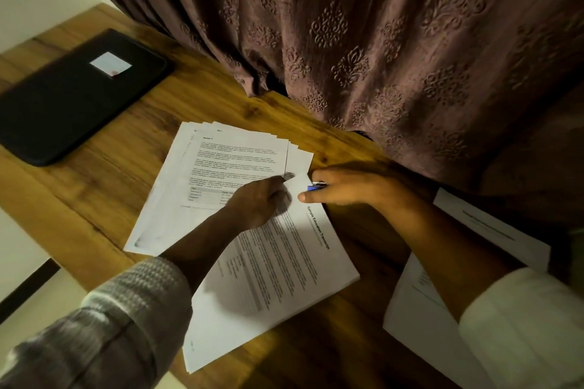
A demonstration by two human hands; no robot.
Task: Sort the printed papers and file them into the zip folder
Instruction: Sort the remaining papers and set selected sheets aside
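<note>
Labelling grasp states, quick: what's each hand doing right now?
Left hand: pinching the top corner of the white printed transcript sheet.
Right hand: holding a small blue and silver object, identity unclear.

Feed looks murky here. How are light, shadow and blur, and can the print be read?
Head view: dim warm light, brightest on the transcript sheet; the left hand pinching its corner and the forearm shade much text. Head view: folder and fanned stack are blurred, small print illegible, the blue thing in the right hand unclear. Head view: wide-angle stretch swells the sleeves at the bottom corners.
</note>
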